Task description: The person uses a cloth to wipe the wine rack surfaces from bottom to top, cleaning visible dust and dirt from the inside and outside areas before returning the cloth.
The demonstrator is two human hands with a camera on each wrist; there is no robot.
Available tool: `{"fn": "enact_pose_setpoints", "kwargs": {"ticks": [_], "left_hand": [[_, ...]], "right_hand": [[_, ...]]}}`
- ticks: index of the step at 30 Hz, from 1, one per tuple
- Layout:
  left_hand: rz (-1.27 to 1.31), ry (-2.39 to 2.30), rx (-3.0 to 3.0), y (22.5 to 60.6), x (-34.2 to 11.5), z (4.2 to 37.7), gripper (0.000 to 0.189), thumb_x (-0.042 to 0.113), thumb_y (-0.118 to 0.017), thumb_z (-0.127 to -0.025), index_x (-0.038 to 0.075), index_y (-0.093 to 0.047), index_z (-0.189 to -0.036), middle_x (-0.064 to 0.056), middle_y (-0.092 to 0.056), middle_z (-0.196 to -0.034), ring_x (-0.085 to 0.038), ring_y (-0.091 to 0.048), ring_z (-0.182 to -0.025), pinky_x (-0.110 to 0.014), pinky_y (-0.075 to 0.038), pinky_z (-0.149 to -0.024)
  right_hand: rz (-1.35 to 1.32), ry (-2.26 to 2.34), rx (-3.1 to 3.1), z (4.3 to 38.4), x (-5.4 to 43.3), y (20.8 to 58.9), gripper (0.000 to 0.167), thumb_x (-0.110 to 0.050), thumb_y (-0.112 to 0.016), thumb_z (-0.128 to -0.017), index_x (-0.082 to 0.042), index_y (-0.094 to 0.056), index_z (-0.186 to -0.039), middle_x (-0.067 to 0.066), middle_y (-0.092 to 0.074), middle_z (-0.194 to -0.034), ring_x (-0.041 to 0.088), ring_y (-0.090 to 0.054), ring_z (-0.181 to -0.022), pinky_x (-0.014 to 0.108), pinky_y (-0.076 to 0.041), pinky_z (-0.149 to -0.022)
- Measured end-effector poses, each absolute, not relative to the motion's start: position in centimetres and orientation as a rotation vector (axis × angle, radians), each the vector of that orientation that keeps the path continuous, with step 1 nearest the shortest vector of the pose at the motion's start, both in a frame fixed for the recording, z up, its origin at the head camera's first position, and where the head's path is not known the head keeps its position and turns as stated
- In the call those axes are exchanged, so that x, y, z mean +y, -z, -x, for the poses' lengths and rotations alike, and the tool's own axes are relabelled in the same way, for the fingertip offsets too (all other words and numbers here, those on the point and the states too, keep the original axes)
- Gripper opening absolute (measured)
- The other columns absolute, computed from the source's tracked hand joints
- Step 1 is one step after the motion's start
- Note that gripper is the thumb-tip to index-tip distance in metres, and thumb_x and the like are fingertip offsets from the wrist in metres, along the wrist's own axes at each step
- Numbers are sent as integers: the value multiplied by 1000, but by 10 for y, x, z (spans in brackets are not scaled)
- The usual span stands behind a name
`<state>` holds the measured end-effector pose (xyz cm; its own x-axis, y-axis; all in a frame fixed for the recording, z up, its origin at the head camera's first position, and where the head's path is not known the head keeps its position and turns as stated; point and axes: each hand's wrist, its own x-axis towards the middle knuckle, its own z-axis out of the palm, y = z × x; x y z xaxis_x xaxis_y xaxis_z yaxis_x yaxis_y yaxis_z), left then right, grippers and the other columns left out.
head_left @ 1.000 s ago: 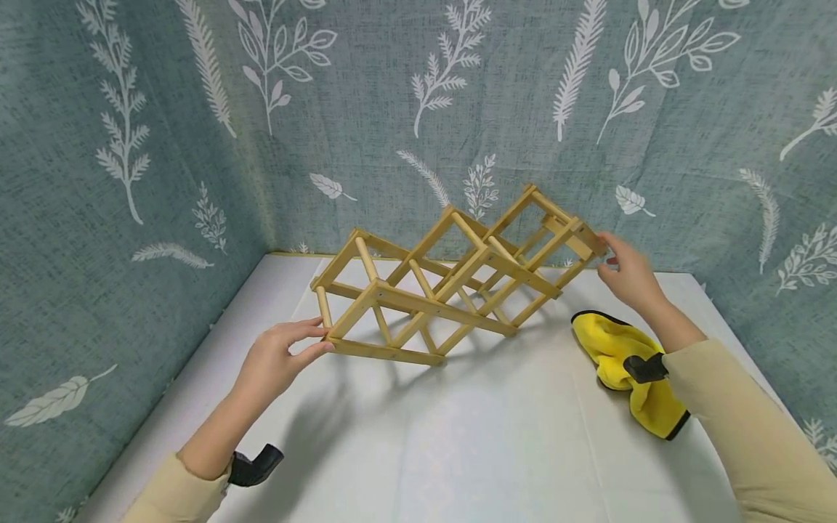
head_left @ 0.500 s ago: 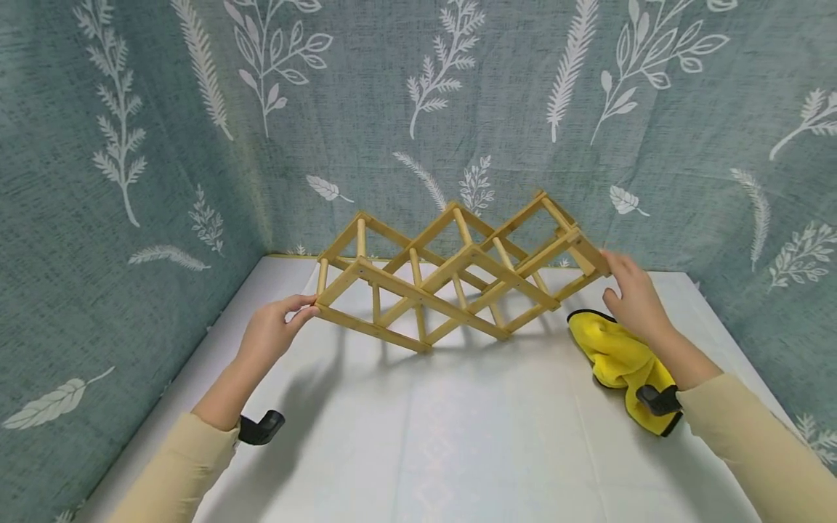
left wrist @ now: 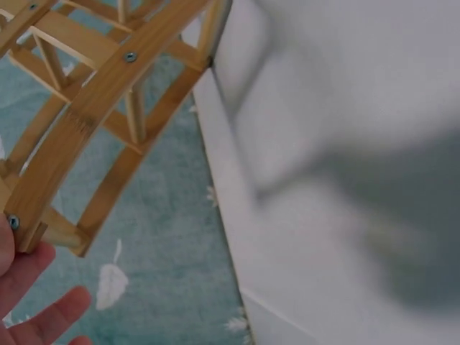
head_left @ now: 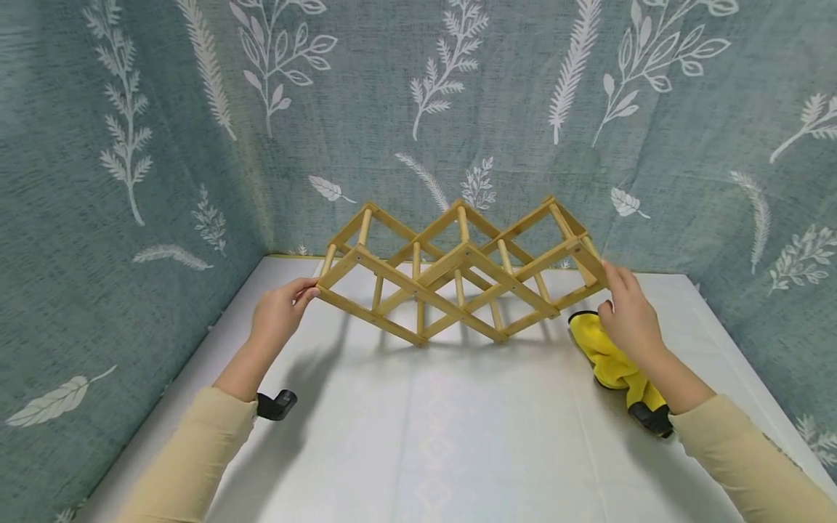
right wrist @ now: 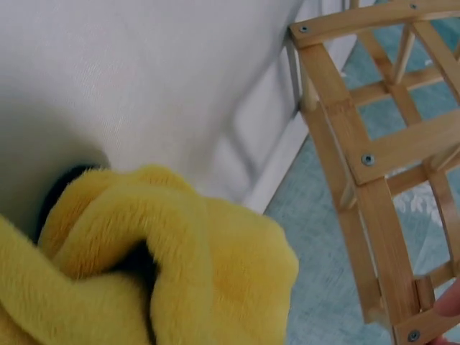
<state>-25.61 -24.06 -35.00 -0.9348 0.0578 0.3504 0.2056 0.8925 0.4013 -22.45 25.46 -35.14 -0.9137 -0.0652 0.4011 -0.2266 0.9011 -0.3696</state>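
A folding wooden wine rack (head_left: 416, 290), made of crossed slats and round rods, spans the middle of the head view, stretched out in a zigzag. At its left end my left hand (head_left: 277, 314) pinches a slat corner between thumb and fingers. My right hand (head_left: 633, 319) holds the opposite end, fingers at the outer slat. Close up, the left wrist view shows the rack's slats (left wrist: 75, 122) and my left fingers (left wrist: 54, 316) at the corner. A right fingertip (right wrist: 451, 300) touches the rack (right wrist: 338, 108) in the right wrist view. Whether the lower corners touch the table cannot be told.
A crumpled yellow cloth (head_left: 598, 352) with black edging lies on the white table (head_left: 458, 436), partly under my right forearm; it looms large as the yellow cloth (right wrist: 208, 251) in the right wrist view. Leaf-patterned green-blue fabric (head_left: 392, 94) hangs behind and on the sides.
The left end of the rack has risen with my left hand, while the right end has come down a little. The rack now sits more level and turned more squarely towards me.
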Motion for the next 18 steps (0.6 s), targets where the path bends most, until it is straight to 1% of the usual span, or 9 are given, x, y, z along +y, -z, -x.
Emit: {"fn": "enact_pose_setpoints", "kwargs": {"ticks": [4,8,11,14,18], "left_hand": [[193,632,-2676,354,-238,261,32,24,-55,-91,6,-62,-117,-17,-68,-96,-27,-56,-59,-35,-37,-50],[202,655,-2599,357,-237,264,28,22,-56,-90,6,-64,-112,-19,-68,-93,-32,-61,-64,-42,-42,-53],[211,666,-2565,359,-236,265,27,22,-57,-90,5,-65,-111,-19,-68,-92,-35,-62,-67,-46,-44,-55],[202,667,-2566,361,-236,267,27,22,-56,-91,5,-64,-111,-20,-68,-93,-36,-63,-69,-47,-44,-55],[172,674,-2577,362,-237,269,27,22,-55,-91,5,-64,-111,-19,-68,-95,-37,-63,-75,-48,-45,-59]], "right_hand": [[-195,-569,-2637,224,251,355,61,10,-42,-83,4,-26,-141,31,-35,-131,16,-28,-43,28,-26,-41],[-201,-555,-2587,225,248,360,60,11,-44,-82,5,-27,-140,30,-36,-130,16,-27,-42,27,-25,-41],[-204,-560,-2551,226,247,363,60,12,-44,-82,5,-29,-140,30,-37,-128,16,-27,-43,28,-25,-42],[-198,-563,-2536,228,245,365,61,12,-44,-81,5,-29,-139,30,-38,-127,16,-28,-43,28,-26,-42],[-183,-539,-2539,232,243,370,61,12,-44,-82,5,-28,-140,30,-37,-127,18,-29,-43,29,-27,-41]]}}
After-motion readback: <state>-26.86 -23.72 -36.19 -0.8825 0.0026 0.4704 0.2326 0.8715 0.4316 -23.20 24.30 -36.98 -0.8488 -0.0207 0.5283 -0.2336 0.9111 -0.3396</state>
